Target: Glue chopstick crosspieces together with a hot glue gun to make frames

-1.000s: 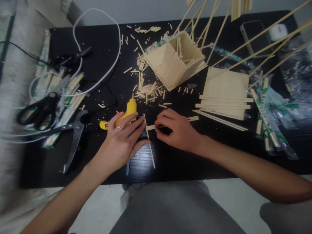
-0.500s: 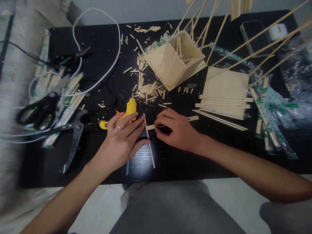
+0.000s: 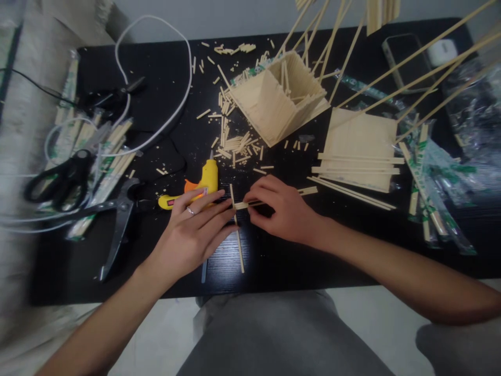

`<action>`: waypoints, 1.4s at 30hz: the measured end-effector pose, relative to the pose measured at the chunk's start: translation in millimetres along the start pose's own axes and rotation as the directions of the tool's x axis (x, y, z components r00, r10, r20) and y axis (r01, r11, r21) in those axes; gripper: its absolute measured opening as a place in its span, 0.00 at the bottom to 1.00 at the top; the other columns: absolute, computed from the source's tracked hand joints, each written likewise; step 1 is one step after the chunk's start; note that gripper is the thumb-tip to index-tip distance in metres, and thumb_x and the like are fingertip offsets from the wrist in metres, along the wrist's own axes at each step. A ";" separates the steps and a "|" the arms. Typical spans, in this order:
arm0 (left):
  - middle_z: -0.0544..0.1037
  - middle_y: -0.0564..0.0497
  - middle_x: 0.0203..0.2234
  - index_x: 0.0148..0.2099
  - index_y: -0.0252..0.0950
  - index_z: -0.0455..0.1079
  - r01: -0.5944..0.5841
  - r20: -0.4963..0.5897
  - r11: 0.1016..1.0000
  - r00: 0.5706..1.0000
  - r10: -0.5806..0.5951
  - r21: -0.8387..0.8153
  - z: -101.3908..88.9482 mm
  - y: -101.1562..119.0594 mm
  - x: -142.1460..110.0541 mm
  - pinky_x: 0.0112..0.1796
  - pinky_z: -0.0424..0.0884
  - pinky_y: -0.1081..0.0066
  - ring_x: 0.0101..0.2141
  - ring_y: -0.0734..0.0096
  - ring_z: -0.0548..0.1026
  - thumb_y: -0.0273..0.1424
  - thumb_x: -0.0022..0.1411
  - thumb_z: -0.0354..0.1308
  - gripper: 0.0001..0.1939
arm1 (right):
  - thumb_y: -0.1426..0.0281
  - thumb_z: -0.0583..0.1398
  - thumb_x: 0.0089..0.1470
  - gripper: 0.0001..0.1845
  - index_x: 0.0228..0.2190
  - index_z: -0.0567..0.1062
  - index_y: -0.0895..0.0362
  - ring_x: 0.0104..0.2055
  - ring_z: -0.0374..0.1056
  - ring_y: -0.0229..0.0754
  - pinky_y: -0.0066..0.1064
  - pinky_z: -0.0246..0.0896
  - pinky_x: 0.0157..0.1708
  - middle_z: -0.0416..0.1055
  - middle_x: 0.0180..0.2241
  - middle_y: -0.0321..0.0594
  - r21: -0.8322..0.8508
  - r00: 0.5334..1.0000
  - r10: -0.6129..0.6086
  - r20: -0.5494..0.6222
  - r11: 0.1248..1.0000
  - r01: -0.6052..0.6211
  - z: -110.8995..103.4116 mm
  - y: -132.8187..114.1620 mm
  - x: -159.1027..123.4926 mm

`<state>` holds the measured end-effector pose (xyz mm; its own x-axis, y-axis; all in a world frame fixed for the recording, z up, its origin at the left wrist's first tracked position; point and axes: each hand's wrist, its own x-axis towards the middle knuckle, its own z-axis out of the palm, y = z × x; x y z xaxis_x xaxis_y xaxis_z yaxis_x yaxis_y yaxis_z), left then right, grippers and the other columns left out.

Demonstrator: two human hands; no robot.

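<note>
My left hand (image 3: 195,224) lies flat with its fingers stretched out, a ring on one of them. Its fingertips touch a thin wooden stick (image 3: 240,250) that runs towards me on the black table. Closed in a pinch, my right hand (image 3: 279,208) holds a pair of wooden sticks (image 3: 309,191) crosswise. Their left end meets the first stick beside my left fingertips; whether they are joined there I cannot tell. A yellow glue gun (image 3: 210,175) with an orange trigger lies just beyond my left hand, partly covered by its fingers.
An open stick box (image 3: 270,112) stands at the back, with cut stick pieces (image 3: 238,143) scattered beside it. A flat stick panel (image 3: 358,138) lies right with loose sticks on it. Scissors (image 3: 80,156), pliers (image 3: 123,209) and wrapped sticks (image 3: 111,162) lie left. Long sticks (image 3: 422,55) jut in upper right.
My left fingertips have slid down along the upright stick, uncovering its top and the glue gun's trigger. The pinched sticks now show their end over that stick.
</note>
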<state>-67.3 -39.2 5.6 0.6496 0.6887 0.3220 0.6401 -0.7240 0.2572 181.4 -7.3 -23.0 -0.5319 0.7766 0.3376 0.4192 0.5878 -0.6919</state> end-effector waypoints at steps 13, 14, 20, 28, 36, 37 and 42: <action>0.86 0.50 0.51 0.54 0.40 0.80 -0.017 0.009 0.997 1.000 0.016 0.076 0.4 2.6 1.7 0.57 0.69 0.54 0.58 0.56 0.80 0.31 0.72 0.65 0.11 | 0.79 0.62 0.61 0.07 0.38 0.77 0.56 0.44 0.73 0.47 0.39 0.71 0.46 0.77 0.40 0.43 0.001 1.000 -0.008 -0.005 1.000 0.008 0.6 1.6 0.1; 0.86 0.50 0.51 0.55 0.40 0.79 -0.012 0.013 0.997 1.000 0.011 0.078 0.0 2.8 1.4 0.57 0.69 0.53 0.58 0.55 0.79 0.31 0.72 0.65 0.11 | 0.79 0.62 0.61 0.07 0.38 0.77 0.56 0.44 0.73 0.47 0.39 0.71 0.46 0.77 0.40 0.43 0.000 1.000 -0.008 -0.002 1.000 0.008 0.4 1.6 0.1; 0.85 0.51 0.54 0.58 0.43 0.79 0.002 0.064 0.998 0.998 -0.006 0.067 -4.8 3.4 0.4 0.57 0.67 0.50 0.58 0.53 0.78 0.32 0.75 0.62 0.13 | 0.79 0.62 0.61 0.07 0.38 0.79 0.58 0.44 0.73 0.47 0.39 0.71 0.46 0.77 0.39 0.44 0.002 1.000 -0.023 -0.010 1.000 0.023 -0.4 1.1 -0.3; 0.85 0.50 0.55 0.61 0.42 0.77 -0.029 0.091 0.997 0.996 0.022 0.073 -7.0 0.1 -0.4 0.57 0.66 0.51 0.59 0.52 0.77 0.32 0.74 0.62 0.15 | 0.79 0.62 0.61 0.07 0.39 0.79 0.57 0.44 0.73 0.47 0.38 0.72 0.46 0.77 0.39 0.44 -0.003 0.999 -0.029 -0.028 1.000 0.029 1.2 2.2 -0.8; 0.85 0.49 0.54 0.58 0.37 0.78 -0.049 0.077 0.994 0.996 0.042 0.098 -5.9 0.9 0.3 0.56 0.67 0.51 0.58 0.51 0.78 0.32 0.75 0.61 0.13 | 0.77 0.63 0.64 0.05 0.39 0.78 0.56 0.44 0.73 0.47 0.39 0.72 0.45 0.77 0.39 0.43 0.000 0.999 -0.035 -0.032 0.999 0.035 1.6 3.6 -0.9; 0.85 0.49 0.54 0.58 0.37 0.78 -0.049 0.079 0.994 0.996 0.042 0.097 -6.2 0.8 0.3 0.56 0.67 0.50 0.58 0.51 0.78 0.32 0.75 0.62 0.13 | 0.77 0.63 0.64 0.05 0.39 0.78 0.56 0.44 0.73 0.47 0.39 0.72 0.45 0.77 0.39 0.43 0.002 0.999 -0.030 -0.029 1.000 0.030 1.7 3.8 -0.8; 0.85 0.50 0.54 0.58 0.38 0.78 -0.047 0.085 0.993 0.996 0.038 0.106 -5.9 1.1 0.4 0.57 0.67 0.51 0.58 0.52 0.78 0.32 0.75 0.62 0.13 | 0.76 0.64 0.65 0.04 0.39 0.79 0.56 0.44 0.73 0.46 0.38 0.71 0.44 0.78 0.39 0.42 0.015 1.000 -0.025 -0.016 1.000 0.025 1.7 4.2 -1.0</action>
<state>-68.8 -40.0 11.4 0.7057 0.6617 0.2532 0.6490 -0.7471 0.1436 182.4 -6.0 -27.4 -0.5299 0.7654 0.3651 0.3947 0.6037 -0.6927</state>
